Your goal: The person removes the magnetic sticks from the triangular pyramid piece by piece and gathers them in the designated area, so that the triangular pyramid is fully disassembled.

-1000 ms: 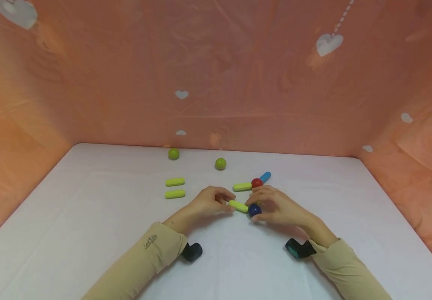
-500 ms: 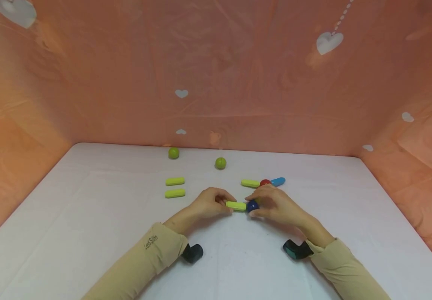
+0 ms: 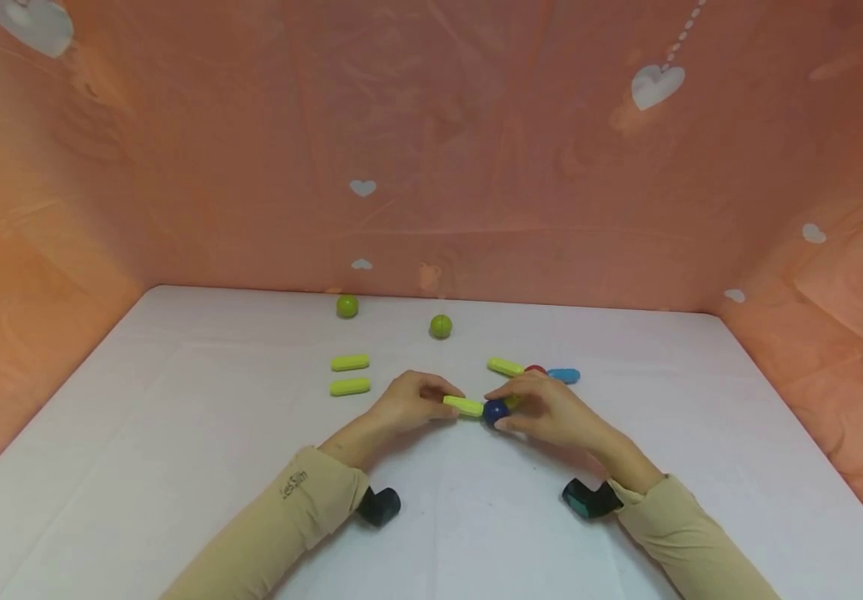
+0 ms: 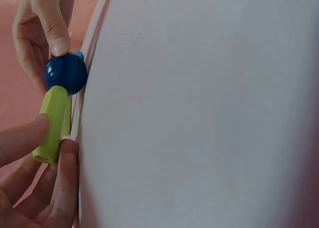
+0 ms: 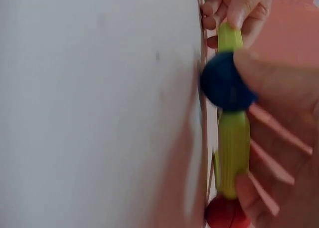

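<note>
My left hand [image 3: 409,407] pinches the outer end of a yellow-green rod [image 4: 56,113] between thumb and fingers. The rod's other end meets a dark blue ball [image 3: 495,412], held by my right hand [image 3: 547,407]. In the right wrist view, a second yellow-green rod [image 5: 233,150] joins the ball's opposite side, with a red ball [image 5: 227,213] at its end. Beyond the right hand, in the head view, another yellow-green rod [image 3: 505,367] and a blue rod [image 3: 565,376] meet at the red ball, which the hand partly hides.
Two loose yellow-green rods [image 3: 350,362] lie left of the hands on the white tabletop [image 3: 214,417]. Farther back sit two green balls [image 3: 441,326], apart from each other. An orange cloth with hearts [image 3: 476,167] rises behind the table and at both sides.
Both hands and the blue ball have shifted slightly left. The red-ball end with its yellow-green and blue rods has swung right and turned. My left fingers have closed onto the rod's end.
</note>
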Available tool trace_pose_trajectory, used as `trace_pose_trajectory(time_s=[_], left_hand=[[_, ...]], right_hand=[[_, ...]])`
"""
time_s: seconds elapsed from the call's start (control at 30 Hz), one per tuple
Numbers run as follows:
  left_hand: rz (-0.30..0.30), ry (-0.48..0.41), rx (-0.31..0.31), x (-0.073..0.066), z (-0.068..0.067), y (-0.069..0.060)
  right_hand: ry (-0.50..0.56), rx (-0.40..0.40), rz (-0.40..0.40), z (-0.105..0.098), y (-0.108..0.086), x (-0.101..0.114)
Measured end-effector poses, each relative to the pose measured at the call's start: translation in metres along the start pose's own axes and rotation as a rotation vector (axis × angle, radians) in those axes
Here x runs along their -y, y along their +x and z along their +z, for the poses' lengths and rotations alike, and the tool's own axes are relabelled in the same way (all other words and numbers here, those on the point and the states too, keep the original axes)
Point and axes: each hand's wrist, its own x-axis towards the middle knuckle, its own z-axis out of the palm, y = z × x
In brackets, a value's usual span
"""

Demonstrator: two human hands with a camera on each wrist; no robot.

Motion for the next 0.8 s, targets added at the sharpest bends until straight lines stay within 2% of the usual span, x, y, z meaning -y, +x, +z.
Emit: trace_pose_trajectory(time_s=[0.17, 0.43, 0.6, 0.8], left_hand=[[-0.043, -0.043, 0.004, 0.001, -0.002, -0.001], [-0.099, -0.223, 0.063, 0.004, -0.001, -0.006], [-0.13, -0.244, 0.045, 0.008, -0.005, -0.011], [-0.129, -0.216, 0.016, 0.02, -0.022, -0.026]], right_hand=[[0.009, -0.038, 0.049, 0.003, 0.005, 0.003], [0.01, -0.052, 0.096, 0.006, 0.01, 0.007], [-0.009, -0.067, 0.136, 0.006, 0.01, 0.009], [-0.03, -0.088, 0.167, 0.002, 0.003, 0.004]])
